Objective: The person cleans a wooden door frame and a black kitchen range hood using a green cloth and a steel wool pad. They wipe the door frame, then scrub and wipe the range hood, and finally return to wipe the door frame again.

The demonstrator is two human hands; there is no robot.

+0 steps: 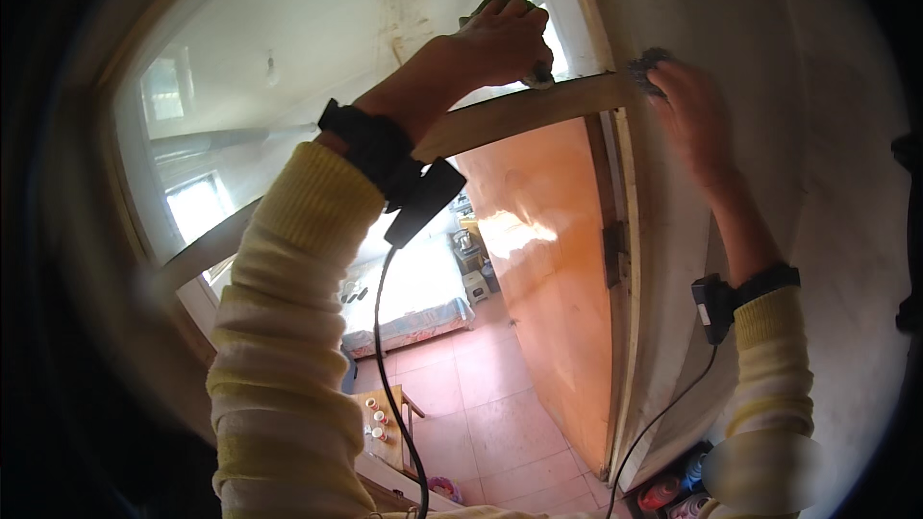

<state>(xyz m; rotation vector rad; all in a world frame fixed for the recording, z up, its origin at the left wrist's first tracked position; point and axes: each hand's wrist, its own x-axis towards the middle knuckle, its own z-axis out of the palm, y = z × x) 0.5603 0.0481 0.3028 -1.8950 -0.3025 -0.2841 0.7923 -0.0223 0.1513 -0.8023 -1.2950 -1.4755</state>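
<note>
High up at the glass pane [310, 21] above a doorway, my left hand [501, 43] grips a dark greenish cloth [537, 76], whose lower end is near the wooden crossbar [526, 112] of the frame. My right hand [689, 112], slightly blurred, holds a dark grey scouring pad [647, 68] at the wall just right of the door frame [626, 231]. Both wrists wear black straps with small boxes and cables. Brownish stains mark the upper middle of what shows through or on the pane; which of the two I cannot tell.
Below the crossbar an orange door [541, 267] stands open into a room with a bed [411, 303] and a white stool [476, 288]. A small wooden table [386, 440] bears several cups. Bottles or shoes, unclear which, lie low at the right [660, 494].
</note>
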